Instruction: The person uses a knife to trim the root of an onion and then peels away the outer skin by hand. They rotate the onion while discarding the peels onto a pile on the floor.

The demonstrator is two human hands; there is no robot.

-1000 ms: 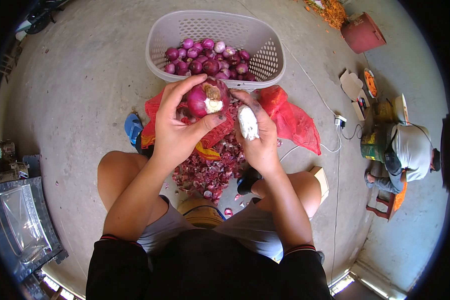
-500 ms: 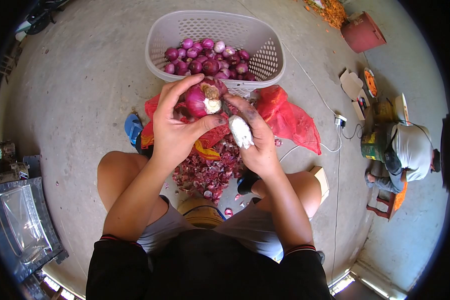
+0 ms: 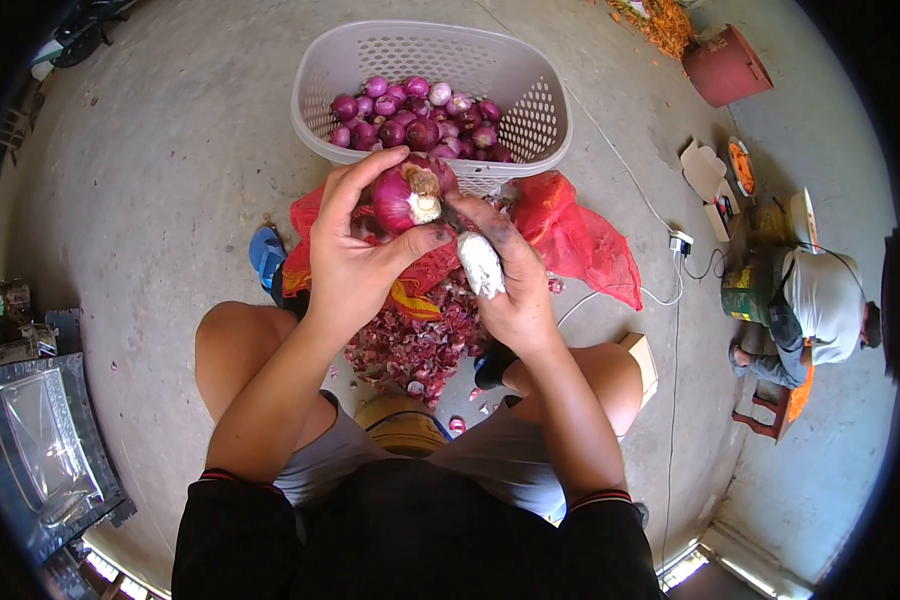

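Note:
My left hand (image 3: pixel 352 255) is closed around a large red onion (image 3: pixel 398 205), fingers over the top and thumb beneath. The onion's pale, trimmed-looking end and a brown dry patch face me. In my right hand (image 3: pixel 520 295) is a tool with a white-wrapped handle (image 3: pixel 481 266); its working end is not visible. The right fingertips, dark with stains, touch the onion's right side. Just beyond stands a grey plastic basket (image 3: pixel 315 75) with many red onions (image 3: pixel 422 133) in it. Below my hands lies a heap of onion skins (image 3: pixel 410 345).
A red mesh bag (image 3: pixel 580 240) spreads over the floor beside the skins. A yellowish bucket (image 3: pixel 400 425) is between my legs. On the right are a power strip (image 3: pixel 681 242) with cords, an open carton (image 3: pixel 703 165), a red bucket (image 3: pixel 727 65) and a seated person (image 3: pixel 825 300) bending forward.
Both hands and the onion stay almost in place, with only a very slight shift. My grip on the onion and on the wrapped handle looks the same.

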